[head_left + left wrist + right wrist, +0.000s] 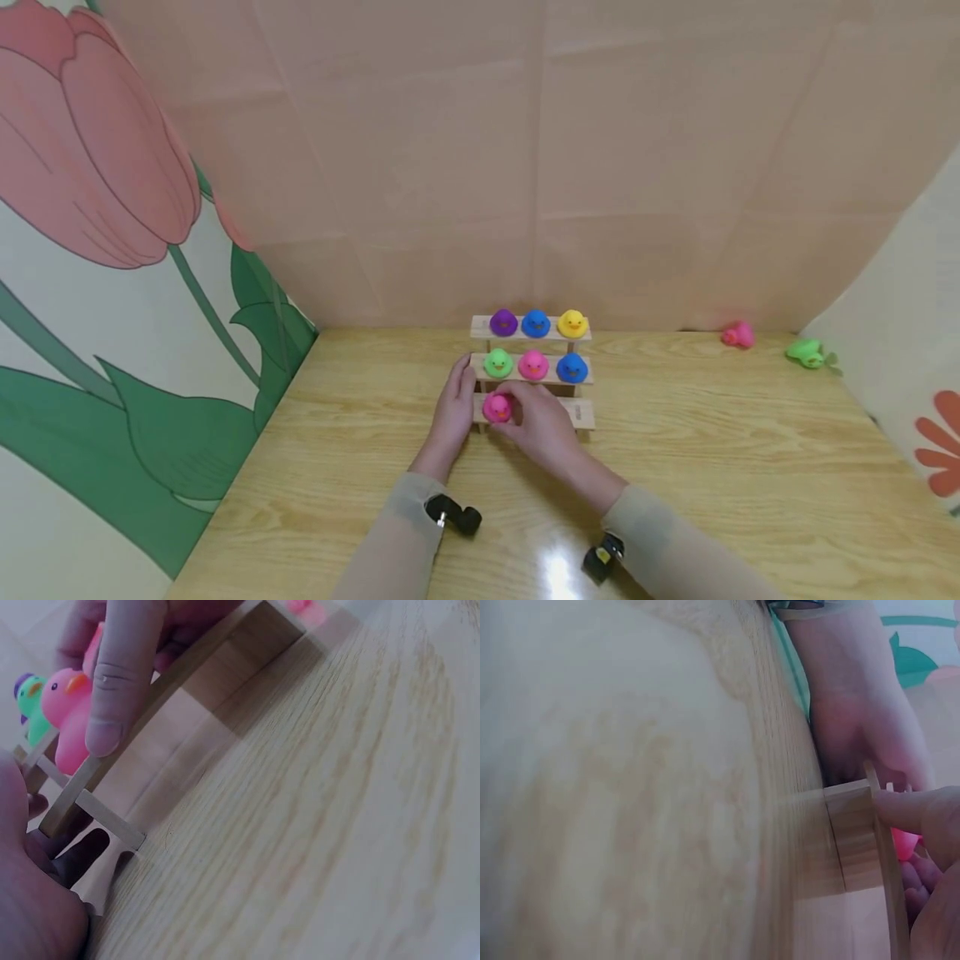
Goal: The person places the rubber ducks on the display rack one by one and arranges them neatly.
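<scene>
A small three-tier wooden display stand (583,413) stands on the table in the head view. On its lowest tier, at the left end, a pink rubber duck (496,407) sits upright, pinched between the thumb and fingers of my right hand (546,427). My left hand (452,410) lies along the stand's left side, its fingers extended against it. The left wrist view shows the same pink duck (71,739) close up at the plank's edge, with a right-hand finger (124,682) across it.
The middle tier bears a green duck (498,363), a pink duck (533,365) and a blue duck (572,368). Purple (504,322), blue (536,323) and yellow (573,323) ducks line the top. At the far right lie another pink duck (738,335) and a green toy (808,353).
</scene>
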The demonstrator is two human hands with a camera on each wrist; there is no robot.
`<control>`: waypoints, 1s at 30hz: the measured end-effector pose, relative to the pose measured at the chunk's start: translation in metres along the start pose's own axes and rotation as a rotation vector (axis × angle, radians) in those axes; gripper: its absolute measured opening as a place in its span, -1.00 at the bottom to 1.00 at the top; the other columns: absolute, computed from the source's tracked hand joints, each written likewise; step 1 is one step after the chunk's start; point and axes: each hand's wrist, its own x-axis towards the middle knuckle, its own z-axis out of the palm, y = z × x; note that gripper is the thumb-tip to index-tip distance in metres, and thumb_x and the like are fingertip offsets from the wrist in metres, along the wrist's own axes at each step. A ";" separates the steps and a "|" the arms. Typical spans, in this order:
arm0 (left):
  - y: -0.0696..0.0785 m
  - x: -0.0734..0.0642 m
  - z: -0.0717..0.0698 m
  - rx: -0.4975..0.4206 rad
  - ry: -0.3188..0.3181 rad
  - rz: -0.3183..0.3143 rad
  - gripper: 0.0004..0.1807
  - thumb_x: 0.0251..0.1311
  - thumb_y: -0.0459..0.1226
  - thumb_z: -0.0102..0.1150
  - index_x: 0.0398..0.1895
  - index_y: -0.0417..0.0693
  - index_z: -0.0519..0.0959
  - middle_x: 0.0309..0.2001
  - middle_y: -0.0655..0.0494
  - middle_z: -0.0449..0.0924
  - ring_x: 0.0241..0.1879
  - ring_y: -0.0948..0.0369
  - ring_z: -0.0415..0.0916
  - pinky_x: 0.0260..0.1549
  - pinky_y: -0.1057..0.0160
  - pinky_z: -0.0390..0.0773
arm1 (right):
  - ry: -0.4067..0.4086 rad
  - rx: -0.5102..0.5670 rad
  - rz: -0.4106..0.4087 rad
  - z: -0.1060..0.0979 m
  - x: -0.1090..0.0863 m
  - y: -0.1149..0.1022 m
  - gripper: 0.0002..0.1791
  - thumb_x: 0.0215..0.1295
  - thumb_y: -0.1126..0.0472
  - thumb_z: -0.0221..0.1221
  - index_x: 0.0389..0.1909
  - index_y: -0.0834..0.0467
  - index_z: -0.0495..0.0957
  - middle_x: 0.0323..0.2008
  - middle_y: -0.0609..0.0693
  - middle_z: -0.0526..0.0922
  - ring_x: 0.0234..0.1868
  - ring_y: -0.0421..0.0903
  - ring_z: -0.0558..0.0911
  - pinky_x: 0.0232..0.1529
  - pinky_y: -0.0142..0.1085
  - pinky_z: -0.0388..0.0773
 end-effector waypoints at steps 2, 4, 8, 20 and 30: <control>0.000 0.000 0.000 -0.007 -0.004 0.002 -0.32 0.76 0.24 -0.27 0.78 0.30 0.23 0.70 0.02 0.26 0.69 -0.10 0.11 0.65 -0.29 0.09 | 0.008 -0.002 0.001 0.000 0.000 -0.001 -0.38 0.13 0.14 0.71 0.21 0.05 0.72 0.12 -0.04 0.77 0.17 0.06 0.67 0.25 0.02 0.64; 0.000 0.000 -0.001 -0.015 -0.008 0.006 -0.33 0.76 0.24 -0.27 0.77 0.30 0.23 0.70 0.02 0.27 0.69 -0.10 0.12 0.65 -0.29 0.09 | 0.015 -0.009 -0.001 0.001 0.000 -0.001 -0.39 0.14 0.13 0.71 0.20 0.05 0.71 0.10 -0.04 0.78 0.13 0.03 0.66 0.19 -0.01 0.65; 0.001 -0.001 -0.001 -0.025 -0.014 0.005 -0.34 0.76 0.23 -0.25 0.77 0.31 0.24 0.70 0.04 0.27 0.69 -0.08 0.12 0.65 -0.28 0.10 | 0.027 -0.030 -0.008 0.002 0.000 -0.002 -0.41 0.15 0.10 0.71 0.18 0.04 0.70 0.06 -0.07 0.78 0.04 -0.02 0.64 0.07 -0.09 0.64; 0.003 0.000 -0.001 -0.036 -0.021 -0.004 -0.36 0.78 0.20 -0.26 0.77 0.32 0.23 0.71 0.05 0.25 0.70 -0.08 0.10 0.66 -0.29 0.08 | 0.055 -0.055 -0.037 0.004 -0.001 -0.002 -0.42 0.14 0.10 0.72 0.15 0.05 0.70 0.00 -0.09 0.77 -0.09 -0.07 0.58 -0.08 -0.16 0.60; 0.001 0.001 0.000 -0.028 -0.019 -0.006 -0.38 0.78 0.19 -0.25 0.76 0.35 0.25 0.69 0.07 0.28 0.69 -0.06 0.12 0.65 -0.28 0.10 | 0.041 -0.054 -0.044 0.002 -0.002 0.000 -0.39 0.15 0.08 0.71 0.19 0.05 0.69 0.08 -0.06 0.78 0.02 -0.03 0.64 0.04 -0.12 0.65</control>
